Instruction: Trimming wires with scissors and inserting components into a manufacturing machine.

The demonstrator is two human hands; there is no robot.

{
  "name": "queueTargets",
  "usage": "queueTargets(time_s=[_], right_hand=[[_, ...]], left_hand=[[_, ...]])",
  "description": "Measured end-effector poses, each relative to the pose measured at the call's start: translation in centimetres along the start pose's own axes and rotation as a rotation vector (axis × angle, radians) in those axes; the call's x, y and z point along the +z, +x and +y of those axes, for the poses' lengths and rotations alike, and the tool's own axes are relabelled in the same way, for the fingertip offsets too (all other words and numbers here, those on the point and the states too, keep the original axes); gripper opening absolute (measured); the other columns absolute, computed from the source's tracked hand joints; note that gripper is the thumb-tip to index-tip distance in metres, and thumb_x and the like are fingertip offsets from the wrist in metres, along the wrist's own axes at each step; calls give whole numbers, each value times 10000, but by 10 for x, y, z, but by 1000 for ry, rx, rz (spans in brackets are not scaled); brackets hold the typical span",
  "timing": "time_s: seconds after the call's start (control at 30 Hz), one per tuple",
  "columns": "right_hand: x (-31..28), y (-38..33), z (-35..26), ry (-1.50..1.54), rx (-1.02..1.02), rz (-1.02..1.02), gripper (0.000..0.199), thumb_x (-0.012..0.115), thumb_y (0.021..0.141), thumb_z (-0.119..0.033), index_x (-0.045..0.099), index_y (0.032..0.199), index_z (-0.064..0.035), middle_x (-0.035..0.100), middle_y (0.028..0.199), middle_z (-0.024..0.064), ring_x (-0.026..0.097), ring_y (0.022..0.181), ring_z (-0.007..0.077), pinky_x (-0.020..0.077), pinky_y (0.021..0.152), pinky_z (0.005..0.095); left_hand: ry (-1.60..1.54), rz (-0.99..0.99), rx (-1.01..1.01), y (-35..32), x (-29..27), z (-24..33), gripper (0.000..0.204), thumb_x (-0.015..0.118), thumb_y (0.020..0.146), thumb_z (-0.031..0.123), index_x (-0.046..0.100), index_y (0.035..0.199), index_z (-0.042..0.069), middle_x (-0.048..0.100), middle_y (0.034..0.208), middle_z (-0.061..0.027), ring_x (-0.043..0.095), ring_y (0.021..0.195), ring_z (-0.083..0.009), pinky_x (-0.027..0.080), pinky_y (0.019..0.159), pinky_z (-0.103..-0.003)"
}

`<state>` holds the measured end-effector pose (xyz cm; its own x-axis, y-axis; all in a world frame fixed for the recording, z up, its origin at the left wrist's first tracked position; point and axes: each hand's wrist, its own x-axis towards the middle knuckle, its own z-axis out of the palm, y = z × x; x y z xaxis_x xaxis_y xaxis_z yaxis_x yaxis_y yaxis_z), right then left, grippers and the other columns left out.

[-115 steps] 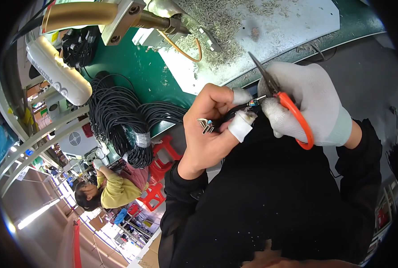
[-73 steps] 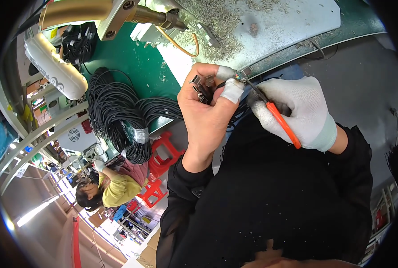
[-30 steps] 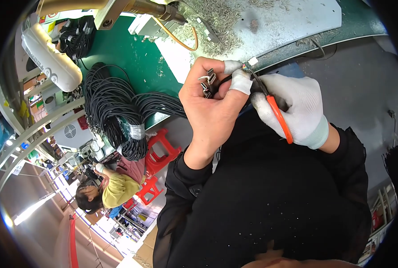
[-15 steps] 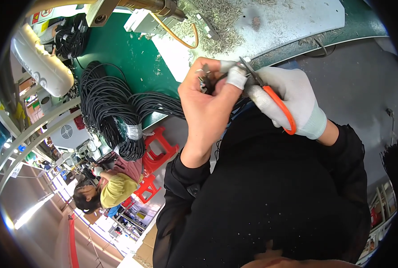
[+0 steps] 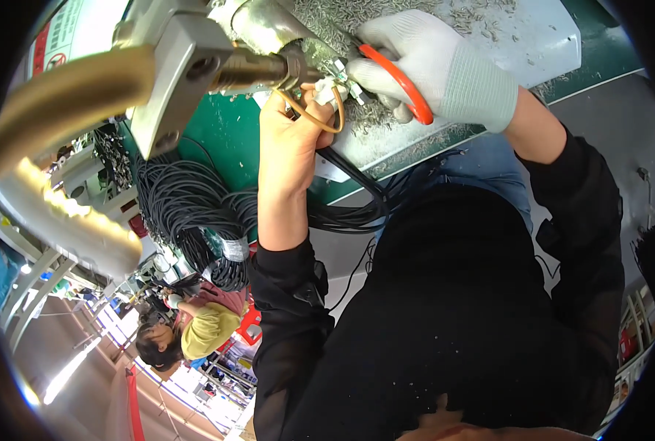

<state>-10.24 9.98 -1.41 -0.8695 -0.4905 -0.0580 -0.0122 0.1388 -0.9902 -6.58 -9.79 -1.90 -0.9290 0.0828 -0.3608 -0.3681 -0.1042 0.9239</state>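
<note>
My left hand [image 5: 289,143], bare with white wraps on its fingertips, is closed under the tip of a metal nozzle. Its fingers pinch the end of a black cable [image 5: 357,175], near small white and green pieces [image 5: 348,82] that look like connectors. A thin yellow-brown loop of tubing hangs across these fingers. My right hand [image 5: 437,70] wears a white knit glove and is closed around scissors [image 5: 404,82] with an orange handle. Their blades are mostly hidden by the glove and the clutter by the nozzle.
Metal scraps [image 5: 481,26] litter a white board [image 5: 548,44] on the green table. The brass-coloured nozzle [image 5: 261,71] sticks out of a metal block [image 5: 184,81]. Left lies a big coil of black cable [image 5: 173,191]. A co-worker in yellow [image 5: 210,331] sits beyond, by a red stool.
Both hands have moved forward, up to the nozzle and the scraps. They were together nearer my body, with the scissors at the left fingertips. The nozzle and its block now look larger and closer.
</note>
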Motion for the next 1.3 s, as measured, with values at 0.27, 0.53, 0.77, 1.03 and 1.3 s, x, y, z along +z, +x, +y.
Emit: queueTargets(time_s=[0.27,0.53,0.77,1.03,1.3], right_hand=[[-25,26,7,-115,-146,-179,357,665,786,-274,531,684,42,502,595,210,572,572,339,410,503,370],[-31,21,-16,301,261,-329,391,659,785,-333,546,709,34,525,637,208,558,608,369,422,556,390],[-25,28,16,-273,-522,-78,375,648,812,-316,561,707,33,524,559,156,577,526,273,419,493,338],[-28,22,-14,82,224,-250,337,632,837,-269,583,713,40,503,495,123,578,477,203,412,451,299],[-12,13,-1,126,162,-144,301,584,882,-257,561,751,13,532,523,74,557,449,140,429,433,253]], left_hand=[[156,-31,-84,12,-18,9,201,618,845,49,558,1032,9,551,759,-3,461,557,-71,314,460,-197],[215,-18,-147,12,-23,12,145,682,811,151,660,845,12,592,708,-24,510,605,-92,380,546,-212],[389,-2,-28,19,-36,8,261,704,803,99,633,1033,-2,654,960,-86,623,848,-171,515,733,-282],[566,-105,196,24,-39,-1,306,679,830,99,589,1101,-14,583,802,-15,492,609,-86,380,527,-221],[195,-40,23,7,-9,1,263,677,838,106,564,1051,2,547,762,8,462,588,-59,339,503,-194]])
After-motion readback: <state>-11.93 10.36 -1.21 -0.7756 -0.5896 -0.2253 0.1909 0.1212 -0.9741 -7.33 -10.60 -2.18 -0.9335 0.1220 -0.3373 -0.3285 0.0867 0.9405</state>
